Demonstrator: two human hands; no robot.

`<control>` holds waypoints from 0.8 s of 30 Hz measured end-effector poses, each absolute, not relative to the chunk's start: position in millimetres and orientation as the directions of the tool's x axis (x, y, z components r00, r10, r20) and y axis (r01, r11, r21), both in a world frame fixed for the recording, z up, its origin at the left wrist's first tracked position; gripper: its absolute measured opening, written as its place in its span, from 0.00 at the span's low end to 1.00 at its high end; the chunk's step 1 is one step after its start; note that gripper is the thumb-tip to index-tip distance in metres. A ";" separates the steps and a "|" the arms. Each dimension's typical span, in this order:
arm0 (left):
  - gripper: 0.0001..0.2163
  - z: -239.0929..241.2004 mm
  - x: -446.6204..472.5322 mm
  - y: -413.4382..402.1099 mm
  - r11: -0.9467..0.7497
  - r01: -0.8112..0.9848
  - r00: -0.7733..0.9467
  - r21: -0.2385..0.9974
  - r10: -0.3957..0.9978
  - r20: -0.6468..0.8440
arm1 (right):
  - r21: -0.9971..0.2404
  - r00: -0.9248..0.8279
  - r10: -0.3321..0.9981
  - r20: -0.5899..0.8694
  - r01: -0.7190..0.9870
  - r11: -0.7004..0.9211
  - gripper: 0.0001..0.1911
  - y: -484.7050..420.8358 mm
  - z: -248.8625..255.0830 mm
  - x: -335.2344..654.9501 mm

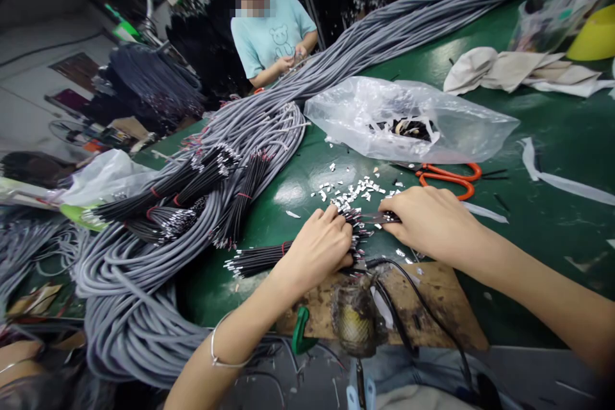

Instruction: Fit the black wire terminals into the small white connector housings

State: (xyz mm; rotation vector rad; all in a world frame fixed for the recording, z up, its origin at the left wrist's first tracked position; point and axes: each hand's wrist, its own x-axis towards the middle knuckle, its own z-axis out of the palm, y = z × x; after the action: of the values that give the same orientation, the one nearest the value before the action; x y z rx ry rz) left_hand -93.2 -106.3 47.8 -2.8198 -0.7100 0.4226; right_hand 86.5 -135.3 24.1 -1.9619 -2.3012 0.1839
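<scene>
My left hand [319,242] is closed over the right part of a bundle of thin black wires [257,261], which lies on the table tied with a red band. Its stripped tips show at both ends. My right hand [425,224] grips a small dark metal tool [384,218], whose thin tip points left at the wire ends beside my left fingers. My fingers hide its handle, so I cannot tell whether it is tweezers or snips. Small white scraps [358,191] lie scattered just beyond both hands.
Thick grey cables [144,269] run along the left, with more tied black wire bundles [177,192] on them. Orange-handled scissors [451,179] lie beside a clear plastic bag [346,115]. A stained wooden board [446,301] bears a wire-mesh-like cylinder [355,320]. A co-worker [273,32] sits across.
</scene>
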 end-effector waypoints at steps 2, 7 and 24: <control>0.10 43.9 -95.9 -103.0 -0.871 0.410 0.858 -0.272 0.469 -0.208 | -0.172 -0.144 0.989 0.034 0.974 0.148 0.10 -135.3 24.0 87.9; 0.08 26.0 -111.9 -98.2 -0.853 0.495 0.853 -0.168 0.513 -0.091 | -0.222 -0.130 0.986 0.103 0.963 0.151 0.10 -135.3 25.4 88.5; 0.06 3.5 -132.2 -107.2 -0.793 0.566 0.512 0.227 0.553 0.657 | -0.724 -0.218 0.957 0.193 0.627 0.289 0.07 -135.7 23.6 78.3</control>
State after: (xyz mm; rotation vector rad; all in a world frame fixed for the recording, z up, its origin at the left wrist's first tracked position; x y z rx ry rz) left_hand -132.2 -107.2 3.5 -2.7176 -1.0054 -1.1705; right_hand 78.3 -135.7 23.6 -1.4135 -1.9360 0.6787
